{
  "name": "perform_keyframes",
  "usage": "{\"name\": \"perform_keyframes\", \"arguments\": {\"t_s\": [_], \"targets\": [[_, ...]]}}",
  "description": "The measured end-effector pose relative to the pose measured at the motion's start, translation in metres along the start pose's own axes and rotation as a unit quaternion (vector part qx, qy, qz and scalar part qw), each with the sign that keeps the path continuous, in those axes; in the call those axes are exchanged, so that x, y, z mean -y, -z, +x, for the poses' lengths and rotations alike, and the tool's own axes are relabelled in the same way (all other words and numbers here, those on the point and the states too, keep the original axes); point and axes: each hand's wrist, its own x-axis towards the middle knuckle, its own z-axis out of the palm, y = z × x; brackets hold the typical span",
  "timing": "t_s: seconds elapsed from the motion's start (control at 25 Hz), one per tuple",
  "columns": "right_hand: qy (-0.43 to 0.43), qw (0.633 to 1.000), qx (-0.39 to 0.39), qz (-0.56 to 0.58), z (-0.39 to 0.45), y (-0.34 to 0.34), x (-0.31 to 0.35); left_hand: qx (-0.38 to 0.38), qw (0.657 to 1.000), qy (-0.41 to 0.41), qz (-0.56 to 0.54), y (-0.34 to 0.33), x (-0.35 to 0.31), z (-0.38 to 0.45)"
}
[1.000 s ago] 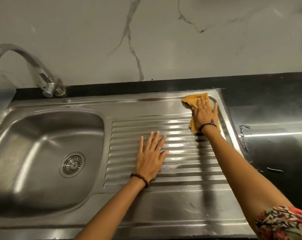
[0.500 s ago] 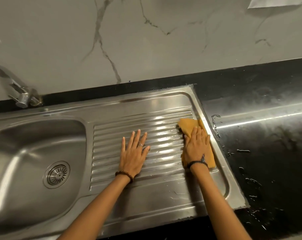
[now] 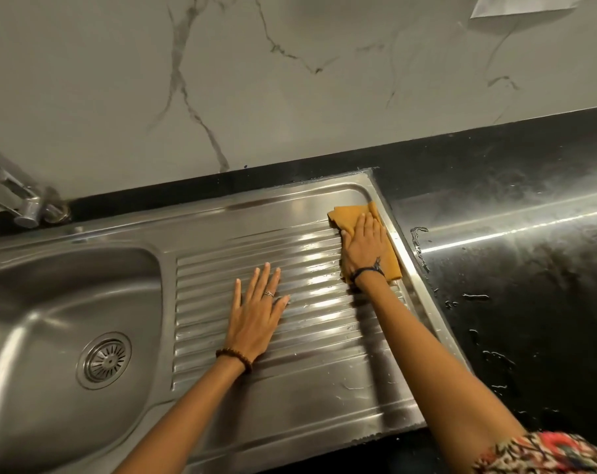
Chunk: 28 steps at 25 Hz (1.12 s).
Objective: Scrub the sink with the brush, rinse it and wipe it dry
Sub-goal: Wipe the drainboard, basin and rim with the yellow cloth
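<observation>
My right hand [image 3: 362, 247] presses flat, fingers straight, on an orange cloth [image 3: 385, 258] at the drainboard's far right corner, while my left hand [image 3: 256, 316] rests spread on the ridges. The steel sink [image 3: 290, 398] has its basin to the left; water beads the black counter [image 3: 515, 302] beside it.

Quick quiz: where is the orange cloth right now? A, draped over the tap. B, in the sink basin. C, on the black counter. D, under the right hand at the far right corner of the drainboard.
D: the right hand presses the cloth flat on the drainboard, near its far right corner.
</observation>
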Motion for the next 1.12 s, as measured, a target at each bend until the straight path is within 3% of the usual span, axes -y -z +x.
{"name": "perform_keyframes", "arguments": {"t_s": [0.08,0.24,0.48,0.68,0.88,1.12], "targets": [[-0.002,1.0,0.003,-0.003,0.004,0.0,0.005,-0.023,0.998,0.028,-0.042,0.005,0.013,-0.015],[0.045,0.999,0.003,0.025,-0.009,-0.006,0.03,-0.097,0.979,0.17,-0.055,0.017,0.056,-0.062],[0.222,0.973,0.068,0.018,-0.073,-0.044,0.16,-0.091,0.922,0.349,-0.139,0.028,0.087,-0.113],[0.346,0.928,0.138,-0.002,-0.108,-0.063,0.252,-0.082,0.903,0.359,-0.222,0.024,0.08,-0.127],[0.427,0.895,0.13,-0.002,-0.117,-0.058,0.22,-0.083,0.905,0.373,-0.186,0.024,0.081,-0.125],[0.277,0.958,0.075,-0.015,-0.08,-0.03,0.105,-0.088,0.903,0.381,-0.178,0.026,0.079,-0.126]]}}
